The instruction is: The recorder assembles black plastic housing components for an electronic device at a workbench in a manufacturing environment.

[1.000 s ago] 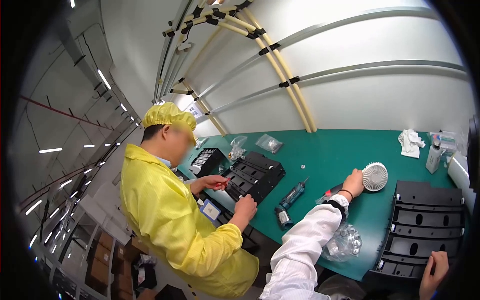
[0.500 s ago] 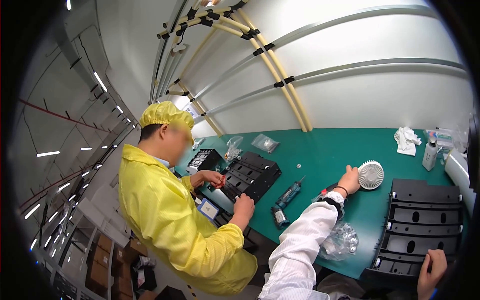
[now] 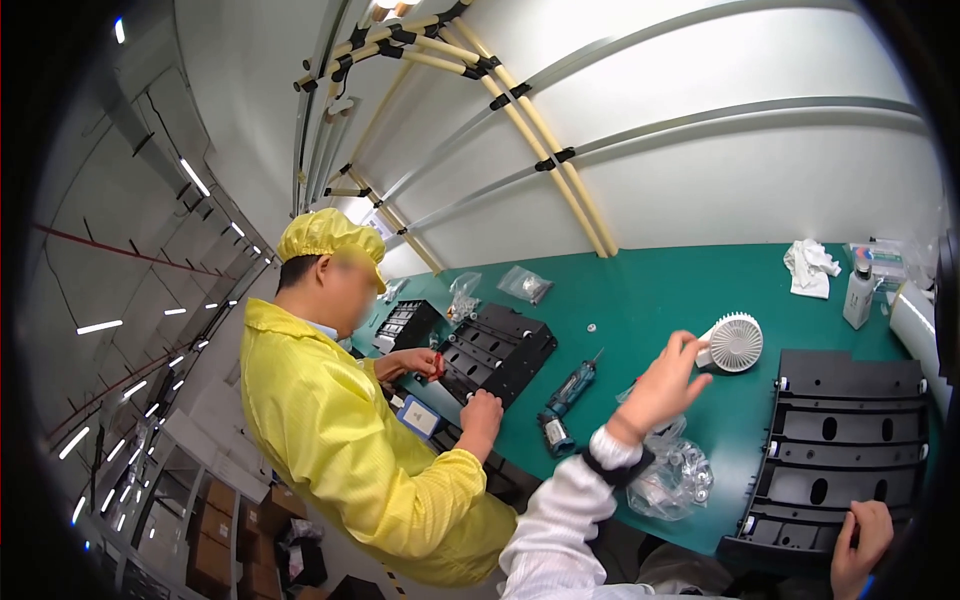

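My left hand (image 3: 660, 392), in a white sleeve with a black wristband, is raised over the bench with its fingers apart. Its fingertips are close to a small white handheld fan (image 3: 735, 343), and nothing is in its grasp. Below the wrist lies a clear plastic bag (image 3: 680, 478) of small white parts. On the right is a black slatted panel (image 3: 840, 430) with white rollers along its sides. My right hand (image 3: 863, 548) is curled at the panel's near right edge, thumb and fingers bent against it; part of the hand is hidden.
A teal cordless screwdriver (image 3: 567, 405) lies mid-bench. To the left, a co-worker in yellow (image 3: 370, 440) handles another black panel (image 3: 500, 352). At the back right are a white cloth (image 3: 811, 268), a bottle (image 3: 858, 298) and a white roll (image 3: 918, 335).
My left hand has let go of the fan and drawn back toward me, its fingers spreading. My right hand stays at the panel's edge. The view has shifted slightly.
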Available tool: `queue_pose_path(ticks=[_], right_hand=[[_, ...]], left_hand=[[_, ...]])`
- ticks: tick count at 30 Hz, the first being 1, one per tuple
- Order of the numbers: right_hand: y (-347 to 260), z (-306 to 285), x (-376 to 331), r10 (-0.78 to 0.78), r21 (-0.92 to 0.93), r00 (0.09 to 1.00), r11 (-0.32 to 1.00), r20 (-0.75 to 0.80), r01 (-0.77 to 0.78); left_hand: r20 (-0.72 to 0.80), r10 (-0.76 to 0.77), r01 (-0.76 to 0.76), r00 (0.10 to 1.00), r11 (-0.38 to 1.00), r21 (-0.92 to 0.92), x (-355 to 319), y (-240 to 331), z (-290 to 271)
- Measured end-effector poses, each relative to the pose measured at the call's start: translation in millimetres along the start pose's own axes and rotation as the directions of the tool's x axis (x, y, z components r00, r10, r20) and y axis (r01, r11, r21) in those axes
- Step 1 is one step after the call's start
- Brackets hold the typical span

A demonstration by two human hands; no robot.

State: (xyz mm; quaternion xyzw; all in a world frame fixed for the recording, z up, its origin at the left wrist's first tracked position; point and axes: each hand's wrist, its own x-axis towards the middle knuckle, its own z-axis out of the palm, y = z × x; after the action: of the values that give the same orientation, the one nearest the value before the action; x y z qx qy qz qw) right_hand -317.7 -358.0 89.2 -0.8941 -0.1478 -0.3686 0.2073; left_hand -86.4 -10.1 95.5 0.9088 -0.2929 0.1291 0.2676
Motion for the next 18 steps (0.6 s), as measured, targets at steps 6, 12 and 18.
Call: queue_pose_path(ticks=[6, 12, 18], right_hand=[[-2.6, 4.8, 6.9, -0.006, -0.003, 1.000, 1.000, 0.017, 0.006], [-6.8, 5.5, 14.0, -0.043, 0.023, 0.999, 0.999, 0.008, 0.043], [-6.3, 6.3, 8.7, -0.027, 0.051, 0.999, 0.998, 0.028, 0.025]], left_hand=[[-0.382, -0.111, -0.007, 0.917, 0.956, -0.294, -117.2, 87.0, 9.5], [-0.349, -0.422, 0.163, 0.836, 0.800, -0.578, -154.0, 90.4, 113.4], [-0.263, -0.327, 0.208, 0.908, 0.895, -0.395, -142.8, 78.7, 126.9]])
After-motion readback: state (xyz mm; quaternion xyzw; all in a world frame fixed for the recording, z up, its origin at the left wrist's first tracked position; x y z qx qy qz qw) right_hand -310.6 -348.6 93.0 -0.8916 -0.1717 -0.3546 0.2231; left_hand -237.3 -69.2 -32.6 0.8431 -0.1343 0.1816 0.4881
